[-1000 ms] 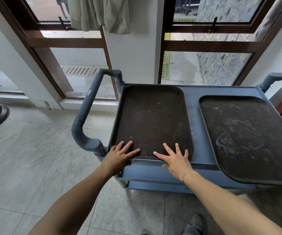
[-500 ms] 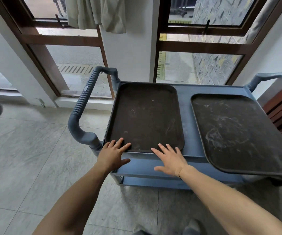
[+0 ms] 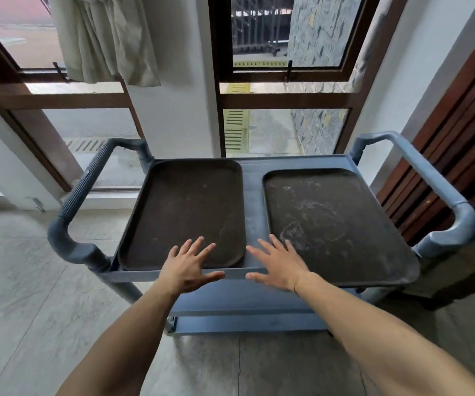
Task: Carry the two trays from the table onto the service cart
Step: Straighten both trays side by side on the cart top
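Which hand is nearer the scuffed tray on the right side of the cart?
Right. The right hand overlaps the scuffed tray at its near left corner; the left hand is over the other tray.

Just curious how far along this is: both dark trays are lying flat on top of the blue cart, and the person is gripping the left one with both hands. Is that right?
Not quite. Both trays, the left tray and the right tray, do lie on the blue cart, but the head view shows the left hand and right hand open with spread fingers, gripping nothing.

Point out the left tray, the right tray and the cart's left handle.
left tray [image 3: 184, 207]: head view, middle of its floor.
right tray [image 3: 336, 221]: head view, middle of its floor.
cart's left handle [image 3: 83, 184]: head view, ribbed grip.
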The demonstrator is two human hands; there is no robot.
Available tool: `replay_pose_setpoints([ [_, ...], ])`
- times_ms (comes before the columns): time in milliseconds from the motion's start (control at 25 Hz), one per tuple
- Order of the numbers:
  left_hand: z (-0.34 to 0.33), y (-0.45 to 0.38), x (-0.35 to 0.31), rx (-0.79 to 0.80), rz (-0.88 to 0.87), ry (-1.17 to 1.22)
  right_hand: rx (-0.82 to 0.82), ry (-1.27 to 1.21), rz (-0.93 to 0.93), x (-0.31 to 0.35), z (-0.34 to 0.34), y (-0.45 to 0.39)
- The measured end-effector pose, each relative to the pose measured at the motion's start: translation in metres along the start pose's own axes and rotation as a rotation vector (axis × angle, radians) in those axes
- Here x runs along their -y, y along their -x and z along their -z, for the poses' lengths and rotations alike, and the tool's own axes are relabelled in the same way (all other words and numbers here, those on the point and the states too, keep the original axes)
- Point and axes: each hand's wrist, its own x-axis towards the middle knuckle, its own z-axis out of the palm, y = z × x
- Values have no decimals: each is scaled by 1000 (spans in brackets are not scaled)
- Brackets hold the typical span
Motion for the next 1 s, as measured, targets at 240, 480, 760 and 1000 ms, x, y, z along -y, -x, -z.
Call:
replay_pose_setpoints([
  [240,11,-28,-121,22,-191,-18,32,-39,-56,-118,-6,60],
  [480,3,-49,-208,41,-252,-43,35,-72,-144,-212,-28,106],
  [760,-9,-49,-238,123,-238,-101,56,-6,-131,-251,-47,125],
  [1000,-10,-54,-241,131,-241,-140,16,24,-115,-250,-48,118],
])
